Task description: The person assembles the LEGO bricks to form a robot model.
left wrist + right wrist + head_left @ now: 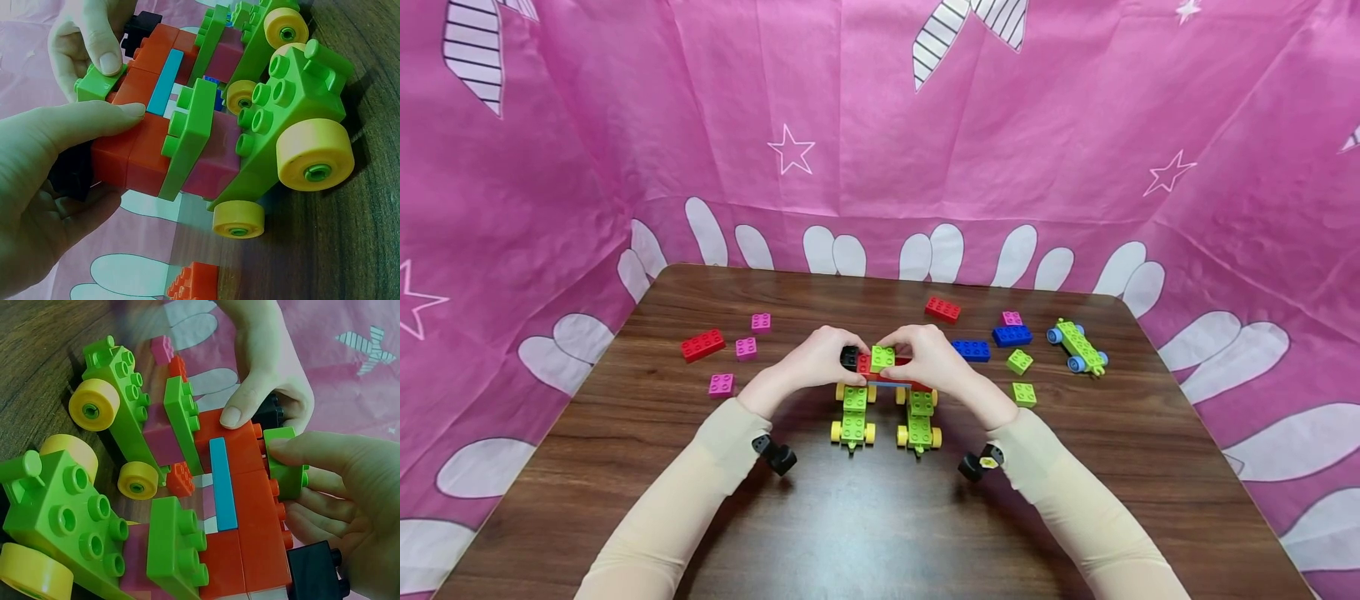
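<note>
Where green brick sits, hand pinches.

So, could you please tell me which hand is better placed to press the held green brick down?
Probably the right hand: its fingers pinch the green brick, while the left hand holds the red bricks.

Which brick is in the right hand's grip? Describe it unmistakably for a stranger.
On the brown table, two yellow-wheeled green bases carry a span of red bricks. At that span's top, the right hand pinches a small green brick. Being above the red sets it apart from other green pieces.
</note>
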Tool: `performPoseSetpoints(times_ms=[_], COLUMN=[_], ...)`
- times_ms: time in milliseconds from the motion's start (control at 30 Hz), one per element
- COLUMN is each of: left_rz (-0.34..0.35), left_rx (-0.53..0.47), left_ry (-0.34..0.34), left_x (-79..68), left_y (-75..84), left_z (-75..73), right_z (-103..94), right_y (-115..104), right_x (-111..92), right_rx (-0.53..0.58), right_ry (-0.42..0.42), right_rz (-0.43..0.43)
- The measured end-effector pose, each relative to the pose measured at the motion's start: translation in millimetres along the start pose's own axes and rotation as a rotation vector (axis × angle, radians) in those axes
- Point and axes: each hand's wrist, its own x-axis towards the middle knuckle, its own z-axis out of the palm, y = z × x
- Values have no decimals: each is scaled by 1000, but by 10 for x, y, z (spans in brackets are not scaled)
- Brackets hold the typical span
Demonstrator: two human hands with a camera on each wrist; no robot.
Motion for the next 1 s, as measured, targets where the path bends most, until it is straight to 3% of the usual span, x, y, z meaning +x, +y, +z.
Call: performPoseSetpoints(times_ms=[400, 1000], left_rz=[-39, -35], left_rx=[-13, 9], left_ry=[-5, 4], left_x=[15, 15], left_y=[6, 8], left_z=[2, 8], right_z=[-3, -11], right_y=[-25, -64], right_x=[13, 62], right_rx=[-18, -65], right_ry=[-4, -48], right_rz=[-3, -6])
